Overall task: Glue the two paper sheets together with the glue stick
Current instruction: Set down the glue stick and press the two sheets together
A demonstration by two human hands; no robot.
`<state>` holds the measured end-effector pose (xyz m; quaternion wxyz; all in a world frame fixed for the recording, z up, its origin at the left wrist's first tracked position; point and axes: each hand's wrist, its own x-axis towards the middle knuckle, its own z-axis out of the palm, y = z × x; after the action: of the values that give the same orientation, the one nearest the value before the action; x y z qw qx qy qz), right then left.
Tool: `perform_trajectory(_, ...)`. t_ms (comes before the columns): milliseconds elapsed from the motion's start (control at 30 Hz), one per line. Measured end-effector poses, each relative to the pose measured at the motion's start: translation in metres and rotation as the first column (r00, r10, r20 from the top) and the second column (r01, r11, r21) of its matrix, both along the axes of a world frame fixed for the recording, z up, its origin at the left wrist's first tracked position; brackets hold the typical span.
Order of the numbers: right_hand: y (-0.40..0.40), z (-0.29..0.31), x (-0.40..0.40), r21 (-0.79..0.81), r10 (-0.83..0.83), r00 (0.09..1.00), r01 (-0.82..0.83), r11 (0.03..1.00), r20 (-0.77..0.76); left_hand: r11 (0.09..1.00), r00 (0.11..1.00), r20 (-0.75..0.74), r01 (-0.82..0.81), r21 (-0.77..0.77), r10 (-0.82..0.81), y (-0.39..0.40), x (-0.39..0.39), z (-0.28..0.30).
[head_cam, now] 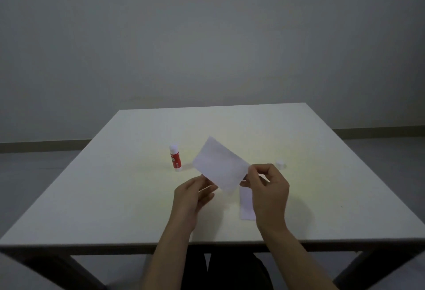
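Note:
A small white paper sheet [219, 164] is held tilted in the air above the table. My right hand [268, 192] pinches its right corner between thumb and fingers. My left hand [193, 195] touches its lower left edge with the fingertips. A second white sheet [246, 204] lies flat on the table, partly hidden under my right hand. The red and white glue stick [175, 157] stands upright to the left of the held sheet, uncapped, with its white glue tip showing.
The white cap [281, 164] lies on the table to the right of my hands. The white table [115, 197] has its near edge just below my forearms. Behind the table are a grey wall and floor.

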<state>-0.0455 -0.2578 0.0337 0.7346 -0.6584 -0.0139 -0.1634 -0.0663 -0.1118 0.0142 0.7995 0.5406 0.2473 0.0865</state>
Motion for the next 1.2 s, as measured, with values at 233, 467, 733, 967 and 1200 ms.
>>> perform_trajectory(233, -0.02, -0.021, -0.004, 0.241, -0.053, 0.982, 0.096, 0.966, -0.18, 0.997, 1.0, 0.009, 0.02, -0.069, -0.02, -0.02, 0.001, 0.006)
perform_trajectory(467, -0.034, -0.033, -0.007, 0.223, 0.017, 0.989, 0.016, 0.975, -0.145, 0.997, 0.998, 0.029, 0.059, 0.048, -0.061, -0.032, 0.006, 0.002)
perform_trajectory(733, -0.082, -0.018, 0.029, -0.129, 0.293, 0.89, -0.355, 0.926, -0.349, 0.895, 0.945, -0.091, 0.327, 0.305, -0.314, -0.028, 0.022, 0.01)
perform_trajectory(967, -0.091, -0.029, 0.037, -0.092, 0.293, 0.809, -0.39, 0.916, -0.51, 0.869, 0.911, -0.166, 0.411, 0.276, -0.378, -0.033, 0.031, 0.005)
perform_trajectory(1200, -0.091, -0.035, 0.044, -0.175, 0.223, 0.825, -0.358, 0.917, -0.52, 0.843, 0.914, -0.197, 0.405, 0.354, -0.355, -0.035, 0.031, -0.003)
